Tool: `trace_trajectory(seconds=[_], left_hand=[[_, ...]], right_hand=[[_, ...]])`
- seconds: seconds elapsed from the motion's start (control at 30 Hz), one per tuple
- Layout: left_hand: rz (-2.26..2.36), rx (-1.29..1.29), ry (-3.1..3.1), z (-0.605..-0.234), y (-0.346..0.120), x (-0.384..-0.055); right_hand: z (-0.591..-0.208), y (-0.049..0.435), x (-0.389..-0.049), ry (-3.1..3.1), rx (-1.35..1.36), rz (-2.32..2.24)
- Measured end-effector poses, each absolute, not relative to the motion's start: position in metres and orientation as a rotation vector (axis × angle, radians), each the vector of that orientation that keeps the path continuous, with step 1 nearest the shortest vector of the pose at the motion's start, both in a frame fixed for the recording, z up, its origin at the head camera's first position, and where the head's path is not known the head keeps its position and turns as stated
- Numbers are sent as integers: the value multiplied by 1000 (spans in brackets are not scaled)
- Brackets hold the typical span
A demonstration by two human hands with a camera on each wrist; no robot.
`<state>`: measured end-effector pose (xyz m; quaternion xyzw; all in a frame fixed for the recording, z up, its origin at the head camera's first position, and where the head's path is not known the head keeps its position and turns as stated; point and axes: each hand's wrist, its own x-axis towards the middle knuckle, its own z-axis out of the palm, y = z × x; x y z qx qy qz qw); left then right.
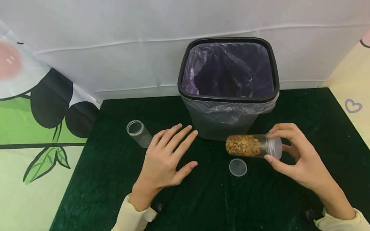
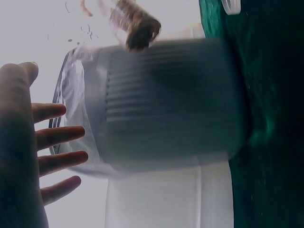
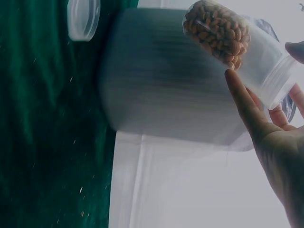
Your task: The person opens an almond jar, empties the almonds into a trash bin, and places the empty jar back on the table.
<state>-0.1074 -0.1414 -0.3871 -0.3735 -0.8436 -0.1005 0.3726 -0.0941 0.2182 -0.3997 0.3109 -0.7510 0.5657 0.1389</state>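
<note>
My right hand (image 1: 299,160) holds a clear plastic jar (image 1: 261,147) by its ridged, whitish end, fingers on one side and thumb on the other. The jar lies nearly sideways in the air. Brown nut-like pieces (image 3: 219,33) are gathered at its far end. My left hand (image 1: 167,160) hovers with spread fingers and holds nothing. Close beyond its fingertips, an uncapped clear jar (image 1: 143,137) stands on the green cloth. A round translucent lid (image 1: 238,167) lies on the cloth between the hands, below the held jar.
A grey bin (image 1: 222,122) with a black rim and a thin plastic liner stands at the back, just behind the held jar. Dark green cloth (image 1: 199,207) covers the table. A white sheet (image 1: 113,38) hangs behind, with printed panels at both sides.
</note>
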Motion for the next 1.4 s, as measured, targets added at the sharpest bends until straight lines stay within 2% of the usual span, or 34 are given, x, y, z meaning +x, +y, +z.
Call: trace_trajectory(seconds=[0.63, 1.4], left_hand=[[-241, -1123, -2163, -394, -101, -107], [-299, -1209, -2052, -409, -93, -112]], right_hand=[[-384, 173, -88, -2202, 1059, 1508], [-380, 141, -80, -2165, 1171, 1345]])
